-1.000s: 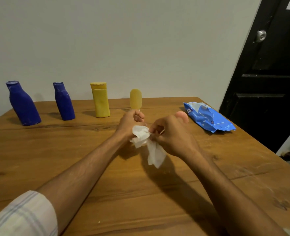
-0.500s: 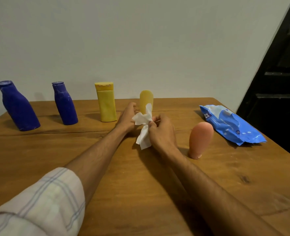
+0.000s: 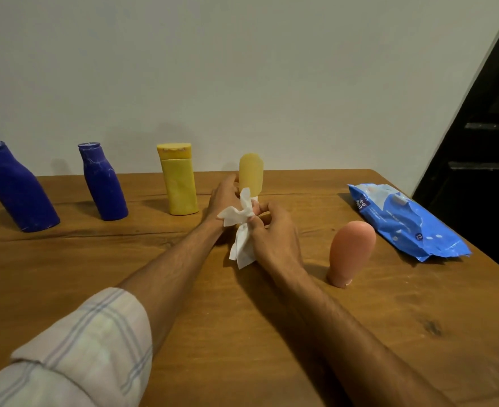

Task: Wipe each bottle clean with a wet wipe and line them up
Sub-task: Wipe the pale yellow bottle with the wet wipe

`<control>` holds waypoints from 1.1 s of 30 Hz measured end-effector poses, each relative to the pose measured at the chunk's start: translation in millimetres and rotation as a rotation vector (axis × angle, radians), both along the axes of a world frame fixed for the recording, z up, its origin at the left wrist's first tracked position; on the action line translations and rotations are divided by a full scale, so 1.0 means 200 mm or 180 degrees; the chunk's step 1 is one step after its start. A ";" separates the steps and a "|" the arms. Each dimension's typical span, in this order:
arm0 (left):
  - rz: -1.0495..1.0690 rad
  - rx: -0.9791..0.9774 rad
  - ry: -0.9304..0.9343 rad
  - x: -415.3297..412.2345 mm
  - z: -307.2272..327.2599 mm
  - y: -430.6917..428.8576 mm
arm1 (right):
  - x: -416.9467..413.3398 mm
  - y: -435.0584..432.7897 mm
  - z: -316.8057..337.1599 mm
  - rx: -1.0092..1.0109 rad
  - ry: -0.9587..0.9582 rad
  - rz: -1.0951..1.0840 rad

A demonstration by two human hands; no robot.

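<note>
Along the back of the wooden table [image 3: 66, 289] stand a large blue bottle [image 3: 16, 189], a smaller blue bottle [image 3: 103, 183] and a yellow bottle [image 3: 179, 180]. A pale yellow tube bottle [image 3: 251, 174] stands cap-down right of them. My left hand [image 3: 223, 198] grips its lower part. My right hand [image 3: 274, 236] holds a crumpled white wet wipe [image 3: 239, 230] against the tube's base. A pink tube bottle [image 3: 351, 251] stands cap-down to the right of my right hand, untouched.
A blue pack of wet wipes [image 3: 406, 221] lies at the table's right edge. A black door [image 3: 483, 160] stands beyond the right edge. A pale wall runs behind the table.
The view shifted so the pink tube and the pack sit further left. My hands moved the small yellow tube back toward the row, and the wipe rose against its base.
</note>
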State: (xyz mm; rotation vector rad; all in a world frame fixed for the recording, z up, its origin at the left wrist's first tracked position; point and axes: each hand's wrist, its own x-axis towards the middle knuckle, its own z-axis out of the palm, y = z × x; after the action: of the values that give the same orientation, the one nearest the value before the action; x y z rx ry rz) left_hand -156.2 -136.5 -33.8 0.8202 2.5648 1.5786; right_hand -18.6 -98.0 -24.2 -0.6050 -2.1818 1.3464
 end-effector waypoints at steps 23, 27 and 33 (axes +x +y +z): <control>-0.0216 0.0531 -0.0247 0.85 0.32 -0.83 | 0.63 -0.25 0.29 0.2642 0.1283 0.0607; -0.0388 0.0790 -0.0479 0.99 0.29 -0.94 | 0.70 -0.36 0.29 0.2836 0.1858 0.0840; -0.0180 0.0803 -0.0253 1.07 0.24 -0.96 | 0.71 -0.43 0.25 0.2770 0.1812 0.1035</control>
State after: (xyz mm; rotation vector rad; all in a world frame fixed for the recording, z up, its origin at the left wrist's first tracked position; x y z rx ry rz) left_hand 58.5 -329.1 13.5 0.8193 2.2985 1.9018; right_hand 123.5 -183.3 25.2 0.4250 -2.1215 0.4712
